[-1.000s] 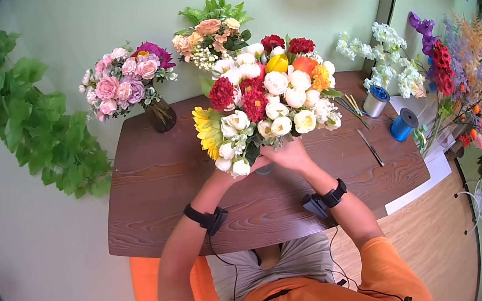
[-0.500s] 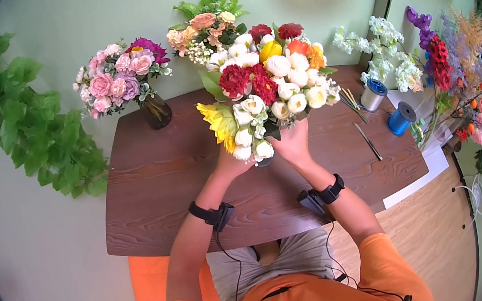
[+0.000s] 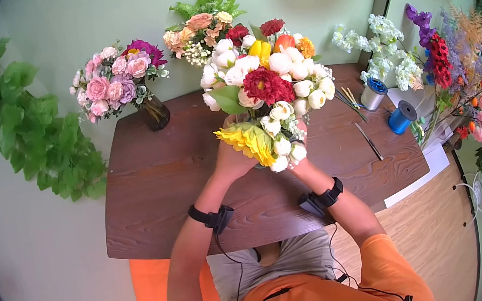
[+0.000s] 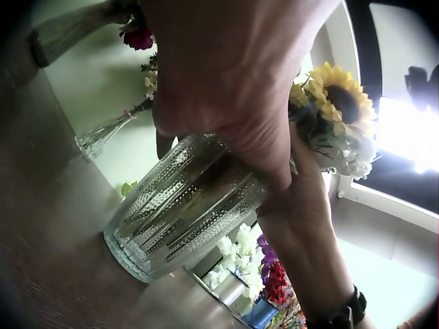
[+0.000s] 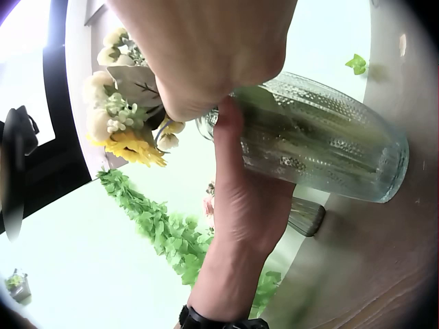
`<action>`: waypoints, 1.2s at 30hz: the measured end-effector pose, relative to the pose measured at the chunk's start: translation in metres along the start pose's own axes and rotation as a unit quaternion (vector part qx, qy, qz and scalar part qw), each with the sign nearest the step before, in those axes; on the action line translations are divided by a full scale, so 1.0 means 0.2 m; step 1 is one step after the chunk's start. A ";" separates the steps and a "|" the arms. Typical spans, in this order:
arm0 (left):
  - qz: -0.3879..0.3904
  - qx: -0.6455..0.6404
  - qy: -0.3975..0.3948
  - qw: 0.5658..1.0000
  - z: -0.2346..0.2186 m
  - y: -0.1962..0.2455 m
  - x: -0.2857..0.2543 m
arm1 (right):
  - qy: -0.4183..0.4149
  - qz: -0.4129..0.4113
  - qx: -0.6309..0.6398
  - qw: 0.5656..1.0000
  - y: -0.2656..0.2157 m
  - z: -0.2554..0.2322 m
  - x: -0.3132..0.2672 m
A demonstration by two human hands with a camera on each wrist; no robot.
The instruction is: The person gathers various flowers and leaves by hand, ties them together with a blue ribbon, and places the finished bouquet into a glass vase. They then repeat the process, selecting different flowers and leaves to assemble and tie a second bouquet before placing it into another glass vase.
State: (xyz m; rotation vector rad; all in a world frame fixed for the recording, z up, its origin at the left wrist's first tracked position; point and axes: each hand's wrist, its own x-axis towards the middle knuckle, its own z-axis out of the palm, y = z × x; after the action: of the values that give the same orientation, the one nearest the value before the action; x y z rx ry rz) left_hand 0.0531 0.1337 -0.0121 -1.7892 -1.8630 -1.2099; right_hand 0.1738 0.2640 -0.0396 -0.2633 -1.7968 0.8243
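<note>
A ribbed clear glass vase (image 4: 182, 216) holds a mixed bouquet (image 3: 269, 85) of white blooms, red flowers, and yellow and orange ones. A yellow sunflower (image 3: 246, 143) faces the person at its front left. My left hand (image 3: 235, 160) grips the upper part of the vase from the left. From the other side my right hand (image 5: 212, 62) holds it near the rim; in the head view blossoms cover most of this hand. Stems show through the glass (image 5: 329, 140), and the vase's base is right at the tabletop.
Behind stand a pink-and-purple bouquet (image 3: 115, 85) in a dark vase and a peach bouquet (image 3: 202, 29). On the right of the brown table (image 3: 154, 193) are a silver spool (image 3: 374, 95), a blue spool (image 3: 401, 118), thin sticks and a slender tool (image 3: 369, 141). More flowers crowd the right edge.
The bouquet has turned: its sunflower has swung from the left side round toward the person and to the right. Both hands have shifted round the vase, the left one slightly farther from the person.
</note>
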 end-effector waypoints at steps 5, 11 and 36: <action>-0.030 0.039 -0.013 0.999 0.04 0.02 -0.01 | 0.009 0.012 0.055 0.998 -0.09 -0.01 0.05; -0.166 -0.222 0.005 0.961 -0.03 0.09 0.01 | -0.176 0.057 0.270 0.945 0.12 -0.09 0.01; -0.029 -0.154 0.097 0.983 0.32 -0.31 -0.26 | -0.096 -0.207 0.032 0.973 -0.18 -0.14 0.10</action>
State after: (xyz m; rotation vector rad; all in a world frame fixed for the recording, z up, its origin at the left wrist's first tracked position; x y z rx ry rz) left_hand 0.0261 0.1516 -0.1102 -1.6966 -1.7010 -1.7069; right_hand 0.1989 0.2596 0.0042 0.2368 -1.9100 0.6201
